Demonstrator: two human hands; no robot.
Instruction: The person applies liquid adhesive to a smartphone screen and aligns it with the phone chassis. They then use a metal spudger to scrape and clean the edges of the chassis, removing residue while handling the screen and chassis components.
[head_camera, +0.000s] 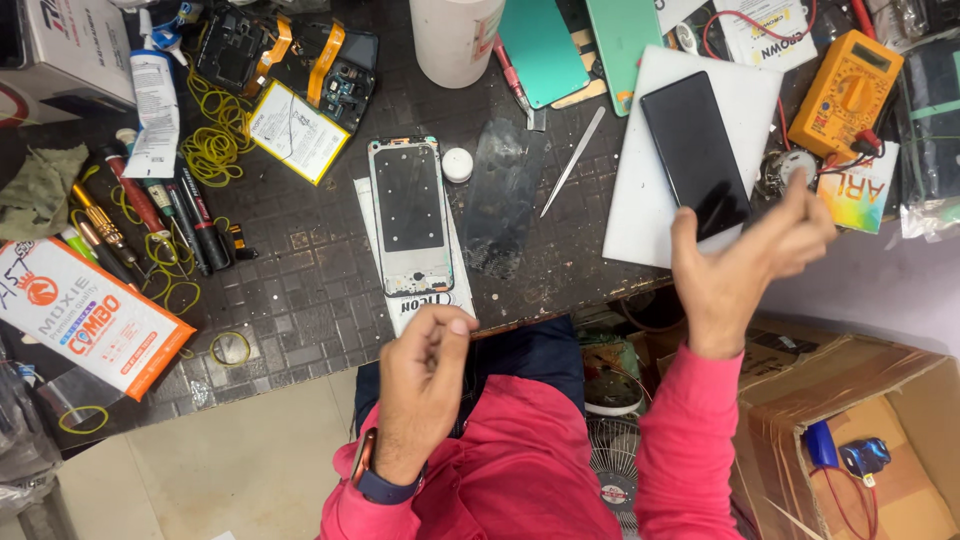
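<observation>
My left hand (425, 385) is raised in front of my chest, fingers curled with thumb against fingertips, and whether it pinches anything I cannot tell. My right hand (745, 260) hovers at the table's front edge, fingers loosely bunched, just below a black phone screen (695, 150) lying on a white board (650, 200). A phone frame (408, 212) with its back open lies on a white paper strip (415, 305) in the middle. A dark clear film (500, 195), metal tweezers (575, 160) and a small white cap (457, 165) lie beside it.
Screwdrivers (150, 215) and yellow rubber bands (215, 140) are on the left, with an orange-white box (85, 320). A yellow multimeter (845, 95) sits far right. A white tub (455, 35), teal back covers (575, 45) and disassembled phone parts (290, 65) are at the back. A cardboard box (850, 440) stands below right.
</observation>
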